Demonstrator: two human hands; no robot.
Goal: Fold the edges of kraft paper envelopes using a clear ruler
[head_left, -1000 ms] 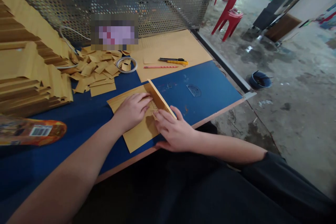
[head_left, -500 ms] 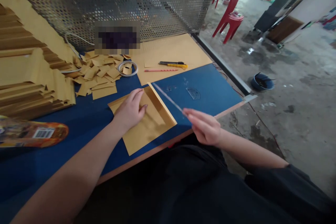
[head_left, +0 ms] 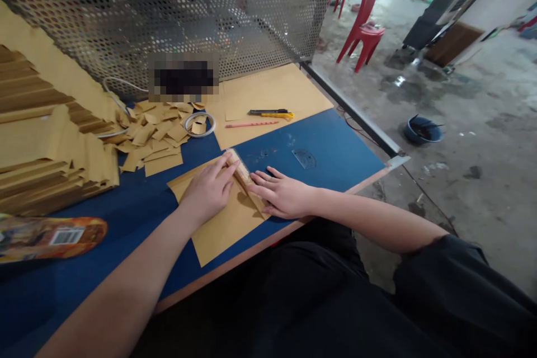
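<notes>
"What might slip?"
"The ruler [head_left: 239,164], along the brown paper's [head_left: 224,234] edge on the blue table [head_left: 350,151]; uneven pressure could turn it askew."
"Held how?"
"Left hand [head_left: 208,192] and right hand [head_left: 284,194] press there; fingers outstretched, clasping nothing."

White glare on grey floor [head_left: 399,81]

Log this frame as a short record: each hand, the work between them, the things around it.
Left hand: fingertips on the far end of a clear strip, possibly a ruler
Right hand: fingers spread at the fold, nearer the person
Work: brown sheet, folded along its right side
Beyond: pink pencil, probable cutter
Far left: ring-shaped roll beside paper scraps
Right: clear protractor, on blue table
</notes>
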